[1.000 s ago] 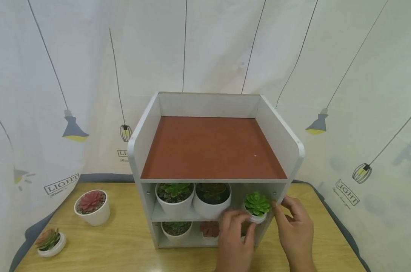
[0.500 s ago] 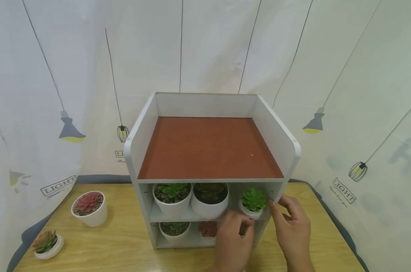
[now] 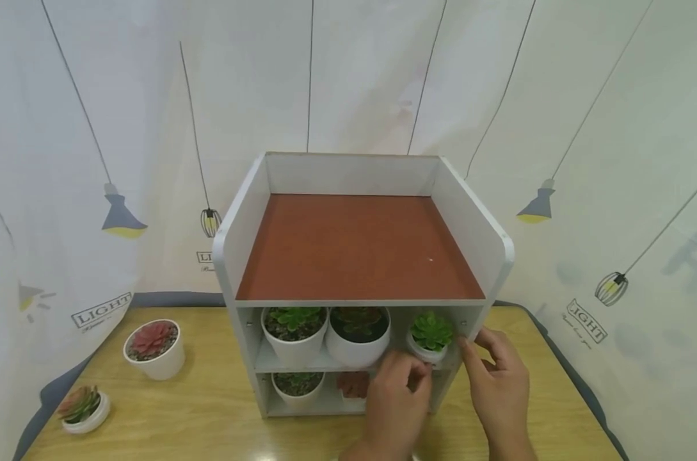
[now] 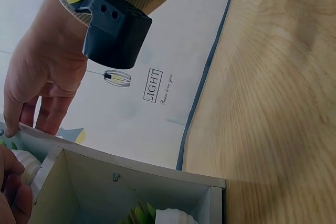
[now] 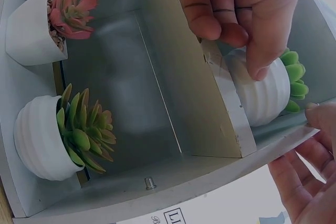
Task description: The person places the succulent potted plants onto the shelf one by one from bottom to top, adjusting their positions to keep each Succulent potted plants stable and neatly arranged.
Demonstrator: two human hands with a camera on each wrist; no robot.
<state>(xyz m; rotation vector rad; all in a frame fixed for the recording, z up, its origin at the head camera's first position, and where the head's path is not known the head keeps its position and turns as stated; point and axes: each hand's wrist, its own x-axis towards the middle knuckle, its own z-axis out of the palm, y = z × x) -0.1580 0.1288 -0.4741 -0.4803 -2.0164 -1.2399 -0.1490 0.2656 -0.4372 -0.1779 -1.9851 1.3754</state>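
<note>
A small white ribbed pot with a green succulent (image 3: 431, 333) stands upright at the right end of the rack's middle shelf. My left hand (image 3: 395, 397) is at its front, fingers loosely bent; in the right wrist view a fingertip (image 5: 258, 72) touches the pot's wall (image 5: 265, 98). My right hand (image 3: 496, 384) grips the front edge of the white rack's right side panel (image 3: 476, 234), thumb on the front edge and other fingers on the outer side. Two larger potted succulents, a left pot (image 3: 294, 336) and a middle pot (image 3: 358, 336), share that shelf.
The lower shelf holds a pot with pebbles (image 3: 298, 387), a reddish succulent (image 5: 73, 14) and a green succulent with reddish tips (image 5: 86, 129). On the wooden table's left stand a pink succulent pot (image 3: 155, 349) and a small tilted pot (image 3: 84, 410). A printed cloth (image 3: 371, 77) hangs behind.
The small green succulent's pot has gone from tilted in the left hand's fingers to upright on the shelf. The left hand's fingers have bent in lower at its front. My right hand keeps its grip.
</note>
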